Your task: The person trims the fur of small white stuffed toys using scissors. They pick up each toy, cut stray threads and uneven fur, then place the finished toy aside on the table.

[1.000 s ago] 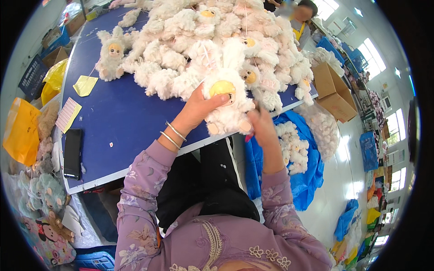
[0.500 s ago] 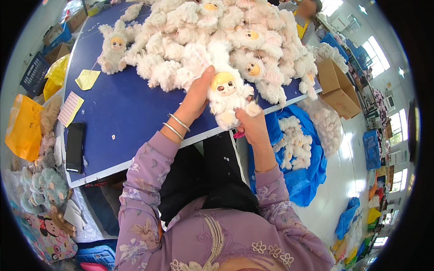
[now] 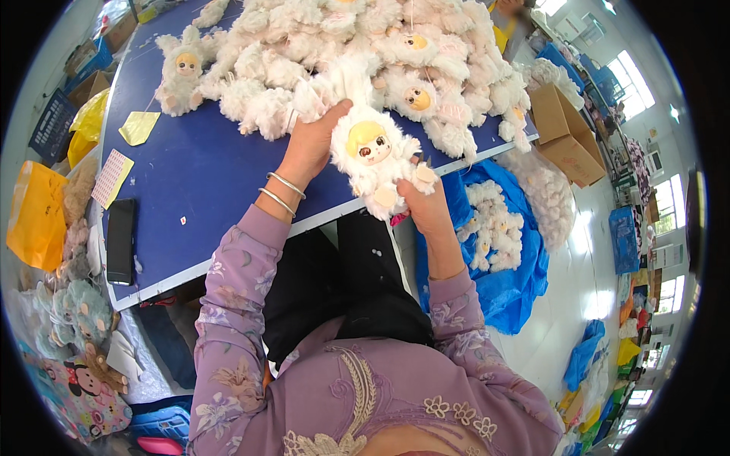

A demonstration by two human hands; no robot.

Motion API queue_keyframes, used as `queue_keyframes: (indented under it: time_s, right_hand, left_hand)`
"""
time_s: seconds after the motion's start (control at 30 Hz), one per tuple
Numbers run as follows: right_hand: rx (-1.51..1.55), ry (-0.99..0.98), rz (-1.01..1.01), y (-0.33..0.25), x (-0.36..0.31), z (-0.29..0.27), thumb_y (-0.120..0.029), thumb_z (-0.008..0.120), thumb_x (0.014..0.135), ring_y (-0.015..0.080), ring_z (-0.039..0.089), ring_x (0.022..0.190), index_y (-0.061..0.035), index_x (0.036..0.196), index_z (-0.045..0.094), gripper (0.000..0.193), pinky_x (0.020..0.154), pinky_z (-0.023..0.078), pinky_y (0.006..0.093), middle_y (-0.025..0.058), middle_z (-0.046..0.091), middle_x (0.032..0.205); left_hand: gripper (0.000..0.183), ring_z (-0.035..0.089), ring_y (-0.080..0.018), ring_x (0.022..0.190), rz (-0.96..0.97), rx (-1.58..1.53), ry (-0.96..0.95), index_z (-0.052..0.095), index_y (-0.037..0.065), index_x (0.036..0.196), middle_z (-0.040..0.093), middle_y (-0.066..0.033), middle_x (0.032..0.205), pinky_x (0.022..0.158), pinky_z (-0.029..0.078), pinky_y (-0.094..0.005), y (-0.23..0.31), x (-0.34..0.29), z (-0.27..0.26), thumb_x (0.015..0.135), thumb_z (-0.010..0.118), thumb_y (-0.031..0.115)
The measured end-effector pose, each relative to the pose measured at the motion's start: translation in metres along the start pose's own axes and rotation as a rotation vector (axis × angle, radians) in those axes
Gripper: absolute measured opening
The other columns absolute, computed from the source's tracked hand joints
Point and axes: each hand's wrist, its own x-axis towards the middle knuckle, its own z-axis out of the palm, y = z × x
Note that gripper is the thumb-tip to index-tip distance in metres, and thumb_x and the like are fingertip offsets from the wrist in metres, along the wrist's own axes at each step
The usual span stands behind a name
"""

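Note:
A white fluffy plush doll [image 3: 370, 144] with long ears, a yellow fringe and a moulded face hangs over the table's front edge, face up. My left hand [image 3: 315, 144], two bangles at its wrist, grips the doll beside its head. My right hand [image 3: 427, 204] is closed on its lower body, near the feet. A small pink piece [image 3: 398, 218] shows below the right hand, and a dark pointed tip [image 3: 426, 160] above it; I cannot tell what they belong to. Just beyond lies a big heap of similar white plush dolls [image 3: 266, 72] on the blue table [image 3: 209, 178].
One plush doll [image 3: 182, 72] sits apart at the far left. A yellow paper [image 3: 139, 128], a sticker sheet [image 3: 112, 178] and a black phone [image 3: 121, 242] lie along the left edge. Right of the table stand a blue bag [image 3: 525, 292] holding white plush dolls and a cardboard box [image 3: 566, 137].
The doll and both my hands have shifted slightly left in the picture, and the doll tilts a little more. My grip looks the same.

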Motion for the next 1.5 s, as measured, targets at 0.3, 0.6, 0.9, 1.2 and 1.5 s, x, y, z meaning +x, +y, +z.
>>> queue_keyframes:
  time_s: [0.3, 0.6, 0.9, 1.2, 1.5]
  right_hand:
    - [-0.201, 0.194, -0.351, -0.004, 0.008, -0.002, -0.004, 0.071, 0.082, 0.0103, 0.058, 0.096, 0.002, 0.115, 0.051, 0.04, 0.082, 0.049, 0.0257, 0.0076, 0.062, 0.107]
    - [-0.439, 0.212, -0.421, -0.002, 0.009, -0.002, -0.001, 0.071, 0.081, 0.0113, 0.058, 0.096, 0.0014, 0.117, 0.049, 0.042, 0.083, 0.049, 0.026, 0.0078, 0.061, 0.108]
    - [-0.194, 0.274, -0.301, -0.009, 0.006, -0.003, -0.005, 0.073, 0.08, 0.0121, 0.06, 0.09, 0.0023, 0.116, 0.052, 0.042, 0.079, 0.05, 0.0262, 0.0081, 0.062, 0.103]
    - [0.301, 0.339, -0.264, -0.064, 0.009, -0.05, -0.023, 0.054, 0.095, 0.004, 0.03, 0.043, 0.0007, 0.111, 0.055, 0.028, 0.039, 0.027, 0.0185, 0.0109, 0.068, 0.092]
    - [0.113, 0.063, -0.446, -0.092, -0.036, 0.019, 0.003, 0.052, 0.085, 0.008, 0.04, 0.051, 0.0028, 0.079, 0.06, 0.01, 0.044, 0.032, 0.0222, 0.006, 0.053, 0.068]
  left_hand:
    - [0.032, 0.059, -0.0079, 0.065, -0.232, 0.56, -0.3, 0.065, 0.001, 0.09, 0.063, -0.0028, 0.079, 0.057, 0.049, -0.021, -0.007, -0.012, 0.013, 0.091, 0.063, 0.034]
    - [0.017, 0.056, -0.0056, 0.058, -0.178, 0.465, -0.346, 0.062, 0.001, 0.085, 0.061, 0.0003, 0.071, 0.053, 0.047, -0.0208, -0.015, -0.016, 0.013, 0.086, 0.07, 0.016]
    - [0.018, 0.057, -0.0045, 0.072, -0.043, 0.413, -0.434, 0.061, 0.001, 0.102, 0.063, 0.0009, 0.083, 0.066, 0.047, -0.0204, -0.003, -0.022, 0.012, 0.088, 0.066, 0.012]
    - [0.052, 0.052, -0.0269, 0.112, 0.568, 1.377, 0.195, 0.057, 0.007, 0.12, 0.06, -0.0114, 0.114, 0.097, 0.039, -0.0392, 0.024, 0.01, -0.035, 0.075, 0.075, 0.027]
    - [0.065, 0.05, -0.0293, 0.12, 0.393, 1.798, -0.016, 0.052, 0.007, 0.125, 0.054, -0.0154, 0.127, 0.11, 0.023, -0.0444, 0.014, -0.002, -0.024, 0.066, 0.075, 0.021]
